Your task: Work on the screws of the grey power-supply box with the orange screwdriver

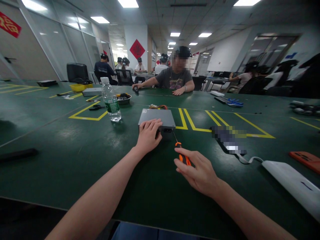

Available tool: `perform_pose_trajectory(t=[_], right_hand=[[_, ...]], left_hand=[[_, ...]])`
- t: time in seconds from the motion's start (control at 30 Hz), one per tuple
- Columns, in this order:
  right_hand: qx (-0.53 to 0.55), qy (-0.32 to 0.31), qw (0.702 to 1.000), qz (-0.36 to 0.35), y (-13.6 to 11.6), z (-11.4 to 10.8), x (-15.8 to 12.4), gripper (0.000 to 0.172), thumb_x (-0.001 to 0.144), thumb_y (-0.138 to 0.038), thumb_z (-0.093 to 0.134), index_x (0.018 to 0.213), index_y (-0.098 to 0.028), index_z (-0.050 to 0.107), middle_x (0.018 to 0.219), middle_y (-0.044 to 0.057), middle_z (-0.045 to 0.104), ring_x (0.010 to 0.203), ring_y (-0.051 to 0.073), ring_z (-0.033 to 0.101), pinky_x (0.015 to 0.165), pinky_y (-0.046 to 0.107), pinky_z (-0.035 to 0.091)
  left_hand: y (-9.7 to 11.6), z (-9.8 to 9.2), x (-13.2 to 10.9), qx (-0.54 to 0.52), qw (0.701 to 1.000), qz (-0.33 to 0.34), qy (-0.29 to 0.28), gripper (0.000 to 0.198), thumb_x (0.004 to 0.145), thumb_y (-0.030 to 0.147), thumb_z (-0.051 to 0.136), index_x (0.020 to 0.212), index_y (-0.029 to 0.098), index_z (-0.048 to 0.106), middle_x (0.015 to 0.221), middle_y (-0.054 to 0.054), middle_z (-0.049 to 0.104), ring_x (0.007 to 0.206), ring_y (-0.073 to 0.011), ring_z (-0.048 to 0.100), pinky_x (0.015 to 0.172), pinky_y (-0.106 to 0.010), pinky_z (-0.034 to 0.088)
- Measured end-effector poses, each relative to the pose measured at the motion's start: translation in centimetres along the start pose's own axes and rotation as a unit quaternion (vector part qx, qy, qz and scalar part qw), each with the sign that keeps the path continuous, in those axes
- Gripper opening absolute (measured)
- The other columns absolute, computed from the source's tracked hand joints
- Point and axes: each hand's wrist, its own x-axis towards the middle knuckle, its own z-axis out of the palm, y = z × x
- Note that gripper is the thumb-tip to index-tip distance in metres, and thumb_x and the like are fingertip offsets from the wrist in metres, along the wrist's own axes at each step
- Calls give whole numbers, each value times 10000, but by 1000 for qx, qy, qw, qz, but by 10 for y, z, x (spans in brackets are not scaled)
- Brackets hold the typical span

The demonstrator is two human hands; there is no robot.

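Observation:
A grey metal box (163,116) with a bundle of coloured wires (160,107) behind it lies on the green table (120,170). Over its front left part rests my left hand (150,135), its fingers on the top face and its thumb at the front side; the hand grips the box. An orange and black screwdriver (184,158) is held in my right hand (198,170), between thumb and fingers. The screwdriver's thin shaft points up and left, its tip at the front right corner of the box. Whether the tip touches a screw is too small to tell.
A water bottle (111,103) stands left of the box, near a bowl (124,98) of tools. To the right lie a phone (228,141), a white power bank (291,180) with a cable and an orange phone (306,160). Across the table sits a person (175,78).

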Motion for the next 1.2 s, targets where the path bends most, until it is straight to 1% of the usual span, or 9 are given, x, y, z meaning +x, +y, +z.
perform_pose_trajectory(t=[0.1,0.27,0.4,0.53,0.67,0.8,1.03,1.13,1.2], right_hand=[[29,-39,999,-1,-5,0,0,133,846,-285,490,900,-182,555,1133,139,522,901,199,549,718,331,475],[58,-87,994,-4,-5,-1,-1,291,859,-258,418,1121,-157,490,1229,184,441,1042,235,507,775,364,475],[40,-49,997,-40,-2,5,0,292,827,-322,524,1061,-150,499,1114,169,531,938,220,562,727,348,490],[68,14,998,-13,-1,11,-2,237,818,-291,537,981,-146,446,1059,170,570,873,199,594,675,319,504],[77,-17,997,12,-3,6,-2,309,841,-305,492,1093,-144,416,1147,180,531,985,221,566,709,332,510],[55,-72,996,-12,-5,1,1,354,867,-285,422,1196,-155,424,1213,184,480,1042,230,536,758,350,495],[42,13,999,-27,-2,9,0,260,809,-311,544,1002,-154,470,1094,174,571,879,209,594,700,346,499],[50,19,999,1,-4,8,-2,195,817,-268,515,969,-158,462,1098,176,574,863,194,604,679,318,504],[45,1,999,8,-5,6,-2,241,827,-283,496,1023,-146,472,1122,184,559,911,206,597,696,320,505]], left_hand=[[-1,-1,0,0,1000,3,0,312,798,210,470,1108,246,490,1254,-5,531,1191,-193,416,1026,-385,225],[-2,-2,0,-5,1000,2,0,305,794,221,481,1099,240,494,1244,-7,539,1183,-193,422,1013,-380,238],[-1,-2,0,-6,1000,-2,-1,313,791,223,487,1104,242,498,1245,-14,538,1185,-199,423,1010,-385,241],[-1,-2,0,-10,1000,-2,1,314,792,227,488,1105,240,499,1247,-19,536,1188,-205,419,1010,-391,241],[0,-2,0,-10,1000,-7,2,311,787,224,494,1097,242,504,1243,-18,538,1185,-205,421,1015,-393,239],[1,-2,0,-11,1000,-10,7,307,787,231,502,1093,242,501,1242,-18,540,1179,-204,426,1015,-394,237],[1,-1,0,-11,1000,-9,12,312,788,262,517,1099,238,492,1235,-21,544,1173,-207,428,1009,-395,241],[2,-1,1,-13,1000,-15,8,309,783,256,523,1091,238,499,1233,-30,546,1167,-216,432,1000,-400,249],[2,-1,1,-13,1000,-17,8,303,783,250,521,1085,239,502,1231,-31,547,1163,-217,435,999,-403,249]])
